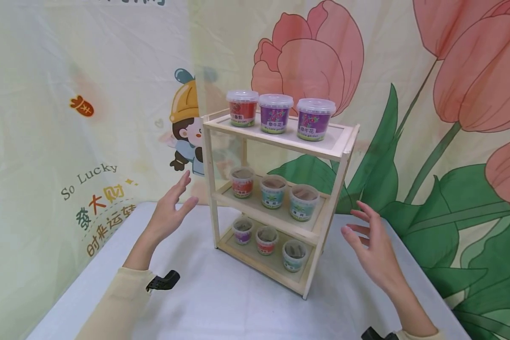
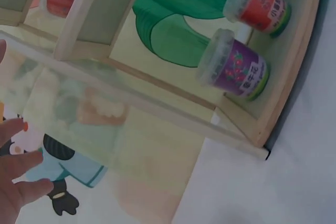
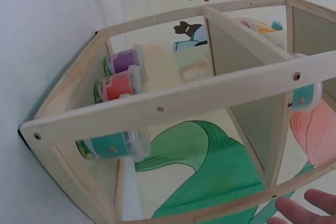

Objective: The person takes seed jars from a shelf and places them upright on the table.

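Note:
A three-tier wooden shelf (image 1: 272, 140) stands on the table, three lidded cups on each tier. The top holds a red cup (image 1: 242, 114) and two purple ones, including the right-hand purple cup (image 1: 312, 126). On the middle tier are a red cup (image 1: 242, 186) and two teal cups (image 1: 273, 197). At the bottom sit a purple cup (image 1: 242, 235), a red cup (image 1: 266, 245) and a teal cup (image 1: 293, 260). My left hand (image 1: 170, 212) is held left of the shelf, fingers extended, holding nothing. To the right, my right hand (image 1: 374, 250) hovers with loosely bent fingers, also holding nothing.
A white cloth covers the table (image 1: 204, 302). Behind it hangs a printed backdrop (image 1: 144, 94) with large tulips, leaves and a cartoon figure. Black wrist cameras, such as the left one (image 1: 165, 280), are worn at both cuffs.

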The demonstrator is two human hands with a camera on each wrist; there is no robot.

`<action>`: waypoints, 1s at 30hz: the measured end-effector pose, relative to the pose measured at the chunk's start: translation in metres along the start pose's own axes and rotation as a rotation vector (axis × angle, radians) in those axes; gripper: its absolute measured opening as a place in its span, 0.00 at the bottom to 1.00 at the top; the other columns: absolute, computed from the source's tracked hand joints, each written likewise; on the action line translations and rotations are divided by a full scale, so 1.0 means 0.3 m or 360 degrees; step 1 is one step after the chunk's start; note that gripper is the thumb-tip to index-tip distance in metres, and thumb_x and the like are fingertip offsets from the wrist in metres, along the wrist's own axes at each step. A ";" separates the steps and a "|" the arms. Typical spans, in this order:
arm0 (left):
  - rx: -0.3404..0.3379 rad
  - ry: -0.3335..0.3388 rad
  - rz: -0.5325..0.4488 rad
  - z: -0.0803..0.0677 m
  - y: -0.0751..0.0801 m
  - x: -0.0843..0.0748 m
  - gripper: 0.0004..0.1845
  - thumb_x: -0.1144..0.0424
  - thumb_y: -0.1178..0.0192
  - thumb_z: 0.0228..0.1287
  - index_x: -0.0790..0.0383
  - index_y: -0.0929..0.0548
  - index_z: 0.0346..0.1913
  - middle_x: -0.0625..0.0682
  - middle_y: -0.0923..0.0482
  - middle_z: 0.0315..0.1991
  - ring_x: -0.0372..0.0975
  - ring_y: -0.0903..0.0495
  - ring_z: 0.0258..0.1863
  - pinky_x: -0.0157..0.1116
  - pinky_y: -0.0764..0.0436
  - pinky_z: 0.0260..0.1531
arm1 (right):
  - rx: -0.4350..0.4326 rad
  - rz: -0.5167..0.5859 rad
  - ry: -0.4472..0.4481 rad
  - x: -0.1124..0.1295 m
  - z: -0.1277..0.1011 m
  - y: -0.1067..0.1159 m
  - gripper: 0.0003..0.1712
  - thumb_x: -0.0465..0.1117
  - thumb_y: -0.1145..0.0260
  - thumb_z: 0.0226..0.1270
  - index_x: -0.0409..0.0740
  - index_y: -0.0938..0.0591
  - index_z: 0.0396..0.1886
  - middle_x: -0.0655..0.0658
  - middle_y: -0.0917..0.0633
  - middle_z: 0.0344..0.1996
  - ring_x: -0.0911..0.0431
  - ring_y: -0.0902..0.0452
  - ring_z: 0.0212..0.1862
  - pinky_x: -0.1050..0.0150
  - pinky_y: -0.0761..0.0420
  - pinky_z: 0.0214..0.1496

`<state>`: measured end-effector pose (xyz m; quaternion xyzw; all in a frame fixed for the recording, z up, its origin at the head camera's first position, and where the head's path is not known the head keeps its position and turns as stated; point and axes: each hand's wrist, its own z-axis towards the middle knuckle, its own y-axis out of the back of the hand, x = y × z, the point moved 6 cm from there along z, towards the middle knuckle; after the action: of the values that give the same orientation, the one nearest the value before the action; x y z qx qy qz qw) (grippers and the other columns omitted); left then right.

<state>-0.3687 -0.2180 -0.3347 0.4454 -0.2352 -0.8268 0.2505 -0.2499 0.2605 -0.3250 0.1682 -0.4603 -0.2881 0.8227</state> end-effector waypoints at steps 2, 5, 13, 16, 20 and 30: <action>0.0011 -0.0012 -0.0100 0.006 -0.016 0.003 0.41 0.48 0.42 0.82 0.36 0.52 0.87 0.58 0.39 0.83 0.61 0.37 0.79 0.67 0.35 0.73 | -0.0007 0.0043 0.0005 0.004 -0.006 -0.011 0.41 0.42 0.36 0.81 0.49 0.44 0.85 0.36 0.25 0.70 0.59 0.17 0.58 0.82 0.24 0.53; 0.0039 0.0009 -0.0245 0.011 -0.039 0.009 0.40 0.49 0.43 0.83 0.34 0.51 0.87 0.58 0.37 0.82 0.60 0.35 0.78 0.63 0.34 0.74 | -0.0003 0.0103 0.0013 0.010 -0.012 -0.027 0.38 0.41 0.36 0.82 0.47 0.41 0.84 0.38 0.22 0.66 0.73 0.21 0.54 0.80 0.21 0.51; 0.0067 0.0081 -0.0519 0.019 -0.086 0.022 0.35 0.54 0.42 0.83 0.40 0.43 0.85 0.58 0.33 0.79 0.59 0.30 0.75 0.67 0.28 0.68 | -0.0013 0.0254 0.0053 0.023 -0.032 -0.059 0.33 0.37 0.36 0.81 0.45 0.36 0.80 0.42 0.20 0.57 0.67 0.17 0.52 0.79 0.20 0.53; 0.0071 0.0075 -0.0569 0.023 -0.104 0.022 0.34 0.53 0.42 0.83 0.41 0.41 0.84 0.59 0.31 0.77 0.58 0.28 0.74 0.66 0.27 0.67 | -0.0030 0.0286 0.0055 0.028 -0.040 -0.072 0.32 0.37 0.35 0.81 0.45 0.34 0.79 0.41 0.20 0.56 0.63 0.16 0.52 0.79 0.19 0.53; 0.0076 0.0087 -0.0620 0.026 -0.132 0.025 0.33 0.52 0.41 0.82 0.37 0.39 0.83 0.58 0.30 0.75 0.57 0.27 0.73 0.62 0.26 0.69 | -0.0039 0.0327 0.0038 0.032 -0.047 -0.092 0.32 0.37 0.35 0.80 0.47 0.33 0.78 0.41 0.20 0.56 0.62 0.17 0.52 0.78 0.19 0.53; 0.0052 0.0104 -0.0732 0.034 -0.180 0.038 0.30 0.55 0.42 0.83 0.40 0.36 0.82 0.60 0.28 0.73 0.56 0.25 0.71 0.56 0.24 0.69 | -0.0121 0.0418 0.0095 0.044 -0.066 -0.148 0.38 0.29 0.31 0.74 0.47 0.33 0.78 0.47 0.21 0.55 0.65 0.19 0.54 0.77 0.19 0.55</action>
<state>-0.3939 -0.1823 -0.3697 0.5179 -0.1325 -0.8433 0.0557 -0.2417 0.2180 -0.3508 0.0836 -0.4424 -0.1900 0.8724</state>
